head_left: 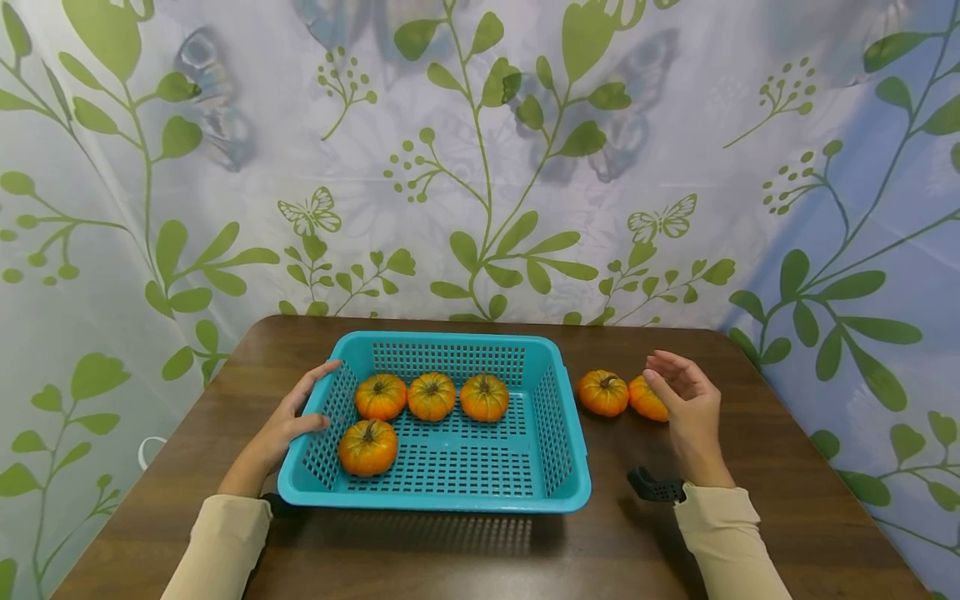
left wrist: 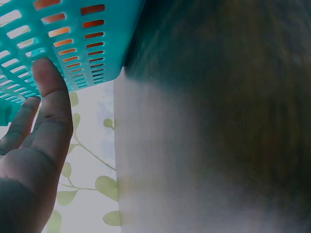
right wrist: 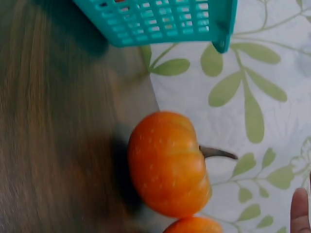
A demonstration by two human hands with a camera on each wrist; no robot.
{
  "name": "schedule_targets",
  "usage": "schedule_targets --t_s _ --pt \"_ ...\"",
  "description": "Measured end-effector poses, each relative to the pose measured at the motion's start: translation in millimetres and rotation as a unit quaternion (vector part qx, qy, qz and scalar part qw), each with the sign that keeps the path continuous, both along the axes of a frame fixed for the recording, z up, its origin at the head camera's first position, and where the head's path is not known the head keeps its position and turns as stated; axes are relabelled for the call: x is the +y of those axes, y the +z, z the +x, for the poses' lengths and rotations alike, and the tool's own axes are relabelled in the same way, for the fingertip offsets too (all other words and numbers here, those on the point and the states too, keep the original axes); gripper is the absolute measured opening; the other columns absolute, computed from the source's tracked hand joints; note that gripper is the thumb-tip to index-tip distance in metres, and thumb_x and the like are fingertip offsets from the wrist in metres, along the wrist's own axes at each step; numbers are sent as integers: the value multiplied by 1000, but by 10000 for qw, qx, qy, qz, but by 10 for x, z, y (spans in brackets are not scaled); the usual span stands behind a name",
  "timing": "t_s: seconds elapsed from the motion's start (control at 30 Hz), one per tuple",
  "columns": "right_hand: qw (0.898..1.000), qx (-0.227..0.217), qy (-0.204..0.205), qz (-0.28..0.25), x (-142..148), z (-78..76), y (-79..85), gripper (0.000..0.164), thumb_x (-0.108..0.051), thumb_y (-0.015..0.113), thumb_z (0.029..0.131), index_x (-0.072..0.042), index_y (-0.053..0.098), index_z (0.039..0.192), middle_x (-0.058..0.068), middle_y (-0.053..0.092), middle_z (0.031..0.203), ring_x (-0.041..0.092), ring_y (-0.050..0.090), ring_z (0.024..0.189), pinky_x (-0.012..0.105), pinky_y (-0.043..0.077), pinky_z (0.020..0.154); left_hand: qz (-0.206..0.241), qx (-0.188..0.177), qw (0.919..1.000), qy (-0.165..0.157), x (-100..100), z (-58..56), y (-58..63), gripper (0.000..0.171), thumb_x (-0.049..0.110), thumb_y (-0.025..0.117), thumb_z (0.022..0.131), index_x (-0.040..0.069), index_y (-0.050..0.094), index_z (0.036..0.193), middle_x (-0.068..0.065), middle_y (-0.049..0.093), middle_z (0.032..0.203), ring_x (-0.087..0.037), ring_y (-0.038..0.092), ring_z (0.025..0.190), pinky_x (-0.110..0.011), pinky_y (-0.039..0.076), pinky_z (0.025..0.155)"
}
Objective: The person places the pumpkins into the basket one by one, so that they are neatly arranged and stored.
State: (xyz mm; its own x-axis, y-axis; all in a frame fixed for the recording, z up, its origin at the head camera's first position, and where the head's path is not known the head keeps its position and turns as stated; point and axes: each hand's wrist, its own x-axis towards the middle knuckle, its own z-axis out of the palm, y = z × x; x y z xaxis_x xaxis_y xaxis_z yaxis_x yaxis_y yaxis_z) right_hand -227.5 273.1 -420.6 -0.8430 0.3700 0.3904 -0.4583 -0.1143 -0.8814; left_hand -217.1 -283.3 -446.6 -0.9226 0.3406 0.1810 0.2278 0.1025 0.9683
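Observation:
My left hand holds the left rim of a turquoise plastic basket, with the thumb reaching over the edge. In the left wrist view its fingers lie against the basket's slotted outer wall. Several small orange pumpkins sit inside: three in a row at the back and one pumpkin at front left. My right hand hovers with loosely bent fingers at the right-hand pumpkin, partly covering it. Beside that lies another pumpkin, whose dark stem shows in the right wrist view.
The brown wooden table carries everything. Behind it hangs a pale curtain with green leaves and butterflies. A black strap piece juts out at the right wrist. The basket's right wall stands just left of the two outside pumpkins.

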Motion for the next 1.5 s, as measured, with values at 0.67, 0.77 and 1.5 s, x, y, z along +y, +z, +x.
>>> schedule_targets --t_s 0.67,0.77,1.5 --pt "9920 -1022 -729 133 445 -15 -402 49 14 73 94 -19 72 131 -12 70 125 8 55 121 22 43 112 -77 -32 10000 46 -1 45 -33 79 2 55 94 29 35 166 -34 18 168 -62 41 135 -50 60 92" --pt "9900 -1253 -627 173 498 -20 -456 51 12 72 95 -26 70 129 -15 66 123 6 53 121 22 41 113 -59 -26 10000 17 4 43 -20 79 2 55 95 29 35 166 -34 18 168 -61 40 135 -44 60 90" --pt "9454 -2588 533 1908 673 -26 -572 85 -11 69 106 2 16 171 24 16 177 40 21 162 22 26 124 -115 81 9999 20 -19 -1 -2 79 1 54 95 30 35 166 -35 19 168 -58 42 132 -37 59 88"
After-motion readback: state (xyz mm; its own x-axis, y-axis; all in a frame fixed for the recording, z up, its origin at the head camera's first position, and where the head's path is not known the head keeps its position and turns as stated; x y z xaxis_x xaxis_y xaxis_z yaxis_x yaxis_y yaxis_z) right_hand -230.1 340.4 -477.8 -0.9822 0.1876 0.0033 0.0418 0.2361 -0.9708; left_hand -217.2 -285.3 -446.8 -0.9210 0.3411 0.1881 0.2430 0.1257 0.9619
